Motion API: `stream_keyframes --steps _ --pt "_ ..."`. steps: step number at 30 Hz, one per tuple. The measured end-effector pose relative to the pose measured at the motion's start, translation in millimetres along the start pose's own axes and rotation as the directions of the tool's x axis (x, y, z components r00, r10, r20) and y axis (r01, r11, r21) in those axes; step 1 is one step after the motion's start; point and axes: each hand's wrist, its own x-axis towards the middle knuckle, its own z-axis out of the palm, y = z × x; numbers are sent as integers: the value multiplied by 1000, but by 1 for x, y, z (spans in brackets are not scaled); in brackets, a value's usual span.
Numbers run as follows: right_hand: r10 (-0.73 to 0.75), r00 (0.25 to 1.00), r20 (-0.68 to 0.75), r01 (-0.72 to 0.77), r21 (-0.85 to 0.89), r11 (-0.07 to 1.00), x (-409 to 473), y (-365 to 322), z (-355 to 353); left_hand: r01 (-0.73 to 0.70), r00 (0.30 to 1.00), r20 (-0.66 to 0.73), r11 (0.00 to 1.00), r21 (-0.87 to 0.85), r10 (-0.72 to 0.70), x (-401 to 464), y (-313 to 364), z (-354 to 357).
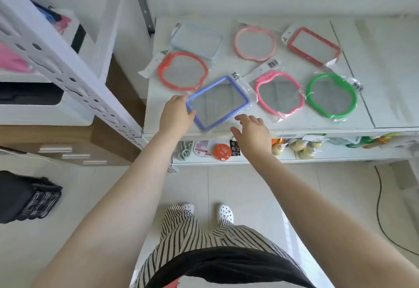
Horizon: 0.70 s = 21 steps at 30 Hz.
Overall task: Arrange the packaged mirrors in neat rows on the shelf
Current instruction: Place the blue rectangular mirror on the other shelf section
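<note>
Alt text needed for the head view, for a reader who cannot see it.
A person's left hand grips the blue-framed rectangular mirror at the shelf's front edge, while the right hand hovers open beside it. Six more packaged mirrors lie in loose rows behind.

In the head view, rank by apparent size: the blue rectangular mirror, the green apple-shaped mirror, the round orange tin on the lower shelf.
1. Blue rectangular packaged mirror, nearest the camera, which may exaggerate it.
2. Green apple-shaped packaged mirror, only slightly smaller.
3. Round orange tin, clearly smallest.
</note>
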Motion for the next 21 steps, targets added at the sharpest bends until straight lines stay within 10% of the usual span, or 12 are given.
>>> stream_keyframes --steps 13,21 --pt "558 830 21 -517 406 753 19 -53 31 98 979 198 972 -213 -55 28 -25 4" --pt "653 757 23 -476 704 527 -4 -50 15 315 908 409 795 -519 -93 23 -12 0"
